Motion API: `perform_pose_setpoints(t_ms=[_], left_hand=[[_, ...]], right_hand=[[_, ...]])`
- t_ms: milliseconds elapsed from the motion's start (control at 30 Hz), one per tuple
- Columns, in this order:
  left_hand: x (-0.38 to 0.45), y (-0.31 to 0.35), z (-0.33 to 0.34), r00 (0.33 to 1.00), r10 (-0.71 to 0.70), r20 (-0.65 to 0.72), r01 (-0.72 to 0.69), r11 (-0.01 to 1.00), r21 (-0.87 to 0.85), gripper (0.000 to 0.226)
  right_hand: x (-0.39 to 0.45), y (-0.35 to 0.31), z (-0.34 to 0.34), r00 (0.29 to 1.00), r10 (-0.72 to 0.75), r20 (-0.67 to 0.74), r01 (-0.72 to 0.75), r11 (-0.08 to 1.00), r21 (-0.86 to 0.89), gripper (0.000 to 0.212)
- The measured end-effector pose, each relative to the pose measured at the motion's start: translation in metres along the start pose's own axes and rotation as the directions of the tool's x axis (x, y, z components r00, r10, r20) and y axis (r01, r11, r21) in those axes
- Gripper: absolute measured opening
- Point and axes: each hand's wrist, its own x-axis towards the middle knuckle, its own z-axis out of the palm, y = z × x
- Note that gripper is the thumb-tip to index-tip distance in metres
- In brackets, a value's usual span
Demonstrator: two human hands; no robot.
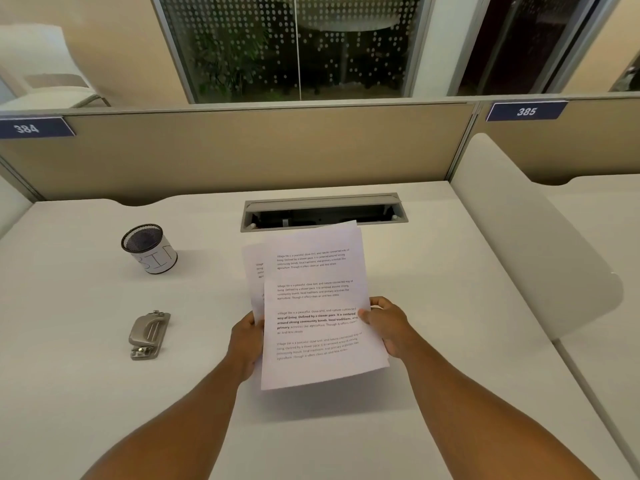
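A loose stack of white printed sheets (pixel 313 299) is held up over the middle of the white desk (pixel 86 393), its edges fanned out of line. My left hand (pixel 246 341) grips the stack's left edge, fingers hidden behind the paper. My right hand (pixel 386 323) pinches the right edge, thumb on the front sheet. A grey metal hole punch (pixel 149 335) lies on the desk to the left of my hands. A black mesh cup (pixel 149 248) wrapped in paper lettered "BIN" stands farther back on the left.
An open cable tray slot (pixel 323 212) is set in the desk just behind the sheets. A beige partition (pixel 242 154) with tags 384 and 385 closes the back. A white side divider (pixel 526 237) bounds the desk on the right.
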Motion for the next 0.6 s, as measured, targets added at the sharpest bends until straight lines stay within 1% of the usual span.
perform_pose_setpoints(t_ms=[133, 267, 467, 533, 600], left_hand=[[0.002, 0.001, -0.003, 0.998, -0.005, 0.063, 0.003, 1.000, 0.023, 0.020], [0.004, 0.005, -0.005, 0.994, 0.014, 0.112, -0.014, 1.000, 0.003, 0.021], [0.009, 0.010, -0.004, 0.996, -0.059, 0.065, 0.066, 0.990, -0.123, 0.037], [0.009, 0.014, -0.002, 0.995, -0.031, 0.100, 0.042, 0.993, -0.111, 0.037], [0.008, 0.017, 0.000, 0.992, 0.008, 0.129, 0.004, 0.996, -0.088, 0.032]], right_hand=[[-0.001, 0.002, 0.002, 0.999, -0.023, 0.030, 0.023, 1.000, -0.006, 0.019], [-0.004, 0.003, 0.003, 0.997, -0.074, 0.029, 0.075, 0.996, -0.048, 0.020], [-0.011, 0.000, 0.007, 0.991, -0.133, 0.009, 0.133, 0.986, -0.104, 0.023], [-0.013, -0.002, 0.009, 0.990, -0.139, 0.011, 0.139, 0.984, -0.110, 0.023], [-0.015, -0.003, 0.011, 0.990, -0.141, 0.016, 0.142, 0.984, -0.107, 0.023]])
